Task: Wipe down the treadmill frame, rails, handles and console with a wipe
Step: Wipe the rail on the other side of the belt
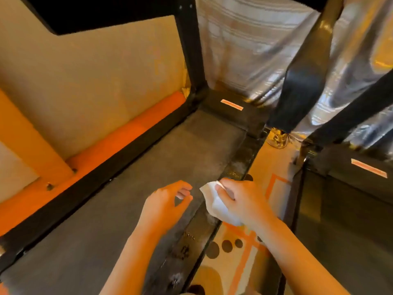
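R hand (240, 201) grips the white wipe (212, 202), bunched under the fingers & pressed on the right side rail (238, 165) beside the belt (170, 156). L hand (165, 203) hovers just beside it, fingers loosely curled, holding nothing. Rail shows pale dusty smears ahead of & behind the wipe, so prob only partway; left rail (106, 165) & front upright (189, 50) likely still to do; handles/console out of view, can't tell

To your left, an orange padded strip (119, 135) runs along the beige wall (95, 92). Far ahead hangs a striped curtain (240, 45). On your right lie patterned carpet (236, 271), a person's dark trouser leg (297, 88) with a pale sneaker (276, 138), and another treadmill (340, 209).
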Available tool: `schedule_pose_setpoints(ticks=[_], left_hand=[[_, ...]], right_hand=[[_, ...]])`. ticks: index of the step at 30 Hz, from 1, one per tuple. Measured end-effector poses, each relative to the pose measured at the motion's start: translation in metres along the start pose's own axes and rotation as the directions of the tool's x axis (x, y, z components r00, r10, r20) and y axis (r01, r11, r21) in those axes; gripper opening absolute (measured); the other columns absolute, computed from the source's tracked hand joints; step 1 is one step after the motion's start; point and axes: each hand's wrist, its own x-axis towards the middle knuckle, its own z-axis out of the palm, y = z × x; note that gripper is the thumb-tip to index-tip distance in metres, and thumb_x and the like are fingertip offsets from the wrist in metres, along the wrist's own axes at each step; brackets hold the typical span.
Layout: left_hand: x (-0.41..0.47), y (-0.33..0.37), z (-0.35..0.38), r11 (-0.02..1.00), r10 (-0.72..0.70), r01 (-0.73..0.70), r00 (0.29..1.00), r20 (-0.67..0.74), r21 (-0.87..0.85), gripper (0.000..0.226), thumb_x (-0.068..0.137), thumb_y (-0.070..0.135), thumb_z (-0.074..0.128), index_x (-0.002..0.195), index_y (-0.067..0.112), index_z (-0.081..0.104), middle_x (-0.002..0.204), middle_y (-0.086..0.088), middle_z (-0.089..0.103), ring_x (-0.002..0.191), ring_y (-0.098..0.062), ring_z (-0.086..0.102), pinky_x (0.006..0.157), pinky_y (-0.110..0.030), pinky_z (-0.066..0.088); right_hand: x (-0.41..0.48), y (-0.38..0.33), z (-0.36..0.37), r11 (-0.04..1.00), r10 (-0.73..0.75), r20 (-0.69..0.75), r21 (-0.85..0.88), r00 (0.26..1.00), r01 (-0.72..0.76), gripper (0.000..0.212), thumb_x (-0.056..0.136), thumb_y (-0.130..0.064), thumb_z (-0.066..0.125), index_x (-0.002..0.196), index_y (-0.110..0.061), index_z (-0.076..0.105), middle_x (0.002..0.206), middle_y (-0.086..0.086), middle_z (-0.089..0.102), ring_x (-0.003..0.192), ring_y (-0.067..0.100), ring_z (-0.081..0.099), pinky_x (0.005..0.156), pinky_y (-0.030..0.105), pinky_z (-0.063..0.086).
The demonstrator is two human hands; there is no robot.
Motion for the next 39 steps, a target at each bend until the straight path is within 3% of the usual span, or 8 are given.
schedule_pose_setpoints(ticks=[3,11,15,18,24,28,33,39], left_hand=[[0.002,-0.008,-0.002,0.993,-0.116,0.116,0.989,-0.089,-0.003,0.016,0.091,0.036,0.062,0.108,0.038,0.062,0.088,0.028,0.061,0.094,0.016,0.054,0.066,-0.001,0.040],[0.006,0.000,0.025,0.910,-0.404,0.412,0.848,-0.342,-0.053,0.021,0.093,0.039,0.059,0.114,0.038,0.060,0.098,0.027,0.061,0.088,0.010,0.055,0.069,0.000,0.035],[0.009,0.014,0.057,0.832,-0.531,0.534,0.687,-0.496,-0.152,0.024,0.093,0.041,0.058,0.116,0.037,0.059,0.100,0.027,0.059,0.084,0.013,0.050,0.071,0.002,0.033],[0.006,0.021,0.095,0.766,-0.605,0.594,0.540,-0.585,-0.245,0.026,0.092,0.046,0.057,0.117,0.040,0.057,0.103,0.027,0.059,0.090,0.010,0.050,0.073,0.002,0.031],[-0.006,0.004,0.184,0.669,-0.680,0.656,0.347,-0.646,-0.351,0.027,0.090,0.052,0.056,0.116,0.043,0.055,0.104,0.030,0.059,0.093,0.012,0.051,0.076,0.001,0.031],[-0.007,-0.021,0.242,0.635,-0.705,0.659,0.280,-0.652,-0.403,0.029,0.088,0.053,0.056,0.115,0.045,0.053,0.097,0.035,0.052,0.087,0.026,0.043,0.075,0.004,0.031],[0.021,-0.074,0.323,0.619,-0.712,0.654,0.234,-0.661,-0.435,0.033,0.086,0.060,0.052,0.117,0.048,0.050,0.099,0.038,0.049,0.089,0.026,0.042,0.077,0.004,0.029],[0.048,-0.140,0.421,0.623,-0.748,0.442,0.094,-0.657,-0.645,0.074,0.057,0.095,0.041,0.112,0.046,0.054,0.100,0.026,0.063,0.093,0.009,0.060,0.086,-0.026,0.053]], right_hand=[[0.039,0.007,0.009,0.993,-0.119,0.052,0.022,0.992,0.118,0.037,0.097,-0.039,0.044,0.063,-0.025,0.042,0.044,-0.007,0.031,0.042,0.010,0.036,0.044,0.025,0.025],[0.117,0.043,0.042,0.879,-0.454,0.036,0.181,0.890,0.441,0.030,0.093,-0.037,0.051,0.080,-0.018,0.070,0.059,-0.005,0.065,0.049,0.011,0.057,0.040,0.019,0.046],[0.140,0.062,0.055,0.734,-0.668,0.103,0.254,0.737,0.630,0.037,0.093,-0.044,0.045,0.078,-0.022,0.070,0.059,-0.010,0.064,0.048,0.006,0.056,0.039,0.005,0.036],[0.150,0.071,0.071,0.602,-0.792,0.145,0.350,0.593,0.718,0.032,0.093,-0.041,0.049,0.081,-0.023,0.072,0.064,-0.010,0.067,0.052,0.010,0.061,0.039,0.012,0.045],[0.155,0.086,0.134,0.548,-0.835,0.230,0.436,0.500,0.714,0.031,0.094,-0.045,0.048,0.093,-0.027,0.072,0.075,-0.016,0.064,0.061,0.007,0.061,0.046,0.026,0.055],[0.146,0.106,0.190,0.544,-0.838,0.299,0.525,0.457,0.655,0.028,0.094,-0.046,0.049,0.093,-0.028,0.070,0.083,-0.012,0.068,0.074,0.008,0.064,0.052,0.031,0.058],[0.139,0.150,0.280,0.455,-0.888,0.269,0.637,0.374,0.623,0.030,0.093,-0.050,0.048,0.089,-0.028,0.069,0.081,-0.020,0.065,0.085,0.003,0.062,0.051,0.031,0.057],[0.137,0.227,0.374,0.299,-0.948,0.144,0.713,0.285,0.633,0.033,0.091,-0.052,0.043,0.073,-0.033,0.062,0.066,-0.016,0.060,0.063,0.008,0.058,0.043,0.024,0.042]])
